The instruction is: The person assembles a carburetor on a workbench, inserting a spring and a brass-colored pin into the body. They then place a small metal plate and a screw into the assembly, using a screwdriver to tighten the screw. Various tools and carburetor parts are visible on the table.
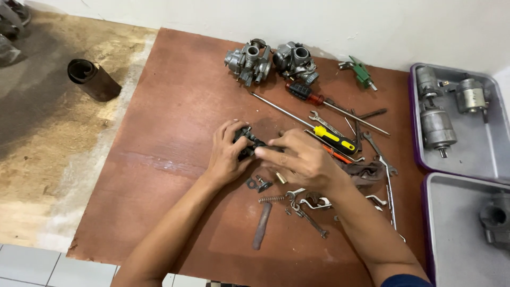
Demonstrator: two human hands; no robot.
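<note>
Two hands meeting over the middle of the reddish-brown board surface (175,106), both working on one small dark carburetor part (247,142). Left hand (227,154) wrapping the part's left side, fingers curled and closing on it. Right hand (303,159) reaching in from the right, fingertips pinching the part's right end — thumb hidden underneath. Lying just near of the hands: a short spring (272,199), a brass fitting (280,177), a small black bracket (258,184) and a rusty bar (261,225). Sitting at the far edge: two grey carburetors (271,61) side by side, a green tool (362,73) to their right. Spreading to the right of the hands — a yellow-handled screwdriver (334,138), a red-handled screwdriver (305,94), wrenches (385,165) and a long thin rod (281,110). Standing further right: two grey trays (491,159), the far one holding three cylindrical metal units (436,127). Resting on the floor to the far left: a dark tube (93,79).
</note>
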